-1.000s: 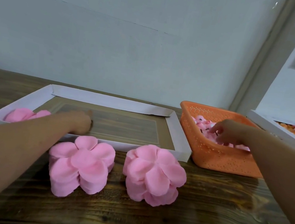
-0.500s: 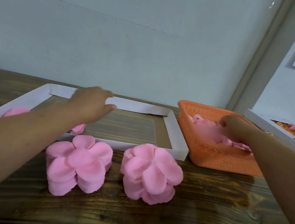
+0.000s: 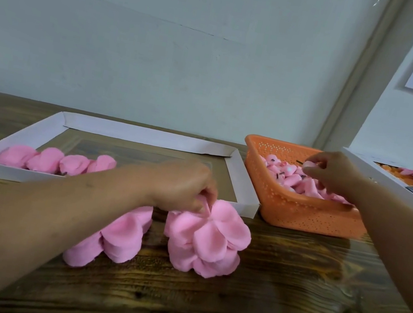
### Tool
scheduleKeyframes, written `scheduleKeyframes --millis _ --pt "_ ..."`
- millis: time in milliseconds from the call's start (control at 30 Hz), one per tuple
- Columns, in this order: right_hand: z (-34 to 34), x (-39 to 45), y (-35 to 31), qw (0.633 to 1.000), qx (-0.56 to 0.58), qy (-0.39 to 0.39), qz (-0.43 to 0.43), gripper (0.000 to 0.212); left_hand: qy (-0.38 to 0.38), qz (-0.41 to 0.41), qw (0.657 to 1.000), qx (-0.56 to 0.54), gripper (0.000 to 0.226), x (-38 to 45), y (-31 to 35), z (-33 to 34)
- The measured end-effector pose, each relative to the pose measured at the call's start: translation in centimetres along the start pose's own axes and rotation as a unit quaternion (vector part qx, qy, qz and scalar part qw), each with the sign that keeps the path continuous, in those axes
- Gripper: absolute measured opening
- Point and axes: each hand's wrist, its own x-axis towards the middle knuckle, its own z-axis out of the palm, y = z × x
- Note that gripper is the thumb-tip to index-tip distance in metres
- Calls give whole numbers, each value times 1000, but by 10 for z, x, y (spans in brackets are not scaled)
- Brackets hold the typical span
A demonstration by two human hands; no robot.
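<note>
Two stacks of pink flower-shaped petals stand on the wooden table: the left stack (image 3: 118, 237) is partly hidden by my forearm, the right stack (image 3: 209, 238) is in plain sight. My left hand (image 3: 184, 185) pinches the top petal layer at the right stack's upper left edge. My right hand (image 3: 334, 172) is over the orange basket (image 3: 299, 213) and pinches a small pink piece (image 3: 308, 164) between thumb and fingers. A white shallow tray (image 3: 241, 173) behind the stacks holds a row of pink petals (image 3: 54, 161) at its near left.
The basket is filled with small pink pieces (image 3: 294, 182). A white box (image 3: 396, 188) with more pink and orange material sits at the far right. A wall runs behind the table. Bare wood lies in front of the stacks.
My left hand left the tray and came down onto the right petal stack. My right hand lifted a small pink piece out of the basket's pile. More petals now show in the tray.
</note>
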Motion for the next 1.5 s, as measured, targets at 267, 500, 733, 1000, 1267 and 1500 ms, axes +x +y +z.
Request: scheduleKeyframes --millis 267,500,733,1000,1267,1500 --pt "2 -4 -2 1000 21 17 4 12 72 -3 996 56 12 -5 1 5" --pt "1 -5 -4 1000 21 15 3 15 76 -17 995 65 3 -4 1 6" --pt "-1 -9 -8 999 27 19 -6 19 88 -26 994 52 6 -7 3 2" --pt "-4 -16 -15 998 40 50 -28 24 61 -70 991 -92 13 -12 -2 -10" --pt "-11 -27 -30 992 55 96 -61 25 33 -160 961 -223 8 -18 9 -3" --pt "-15 -70 -66 979 149 88 -107 13 77 -197 692 -690 16 -30 33 -3"
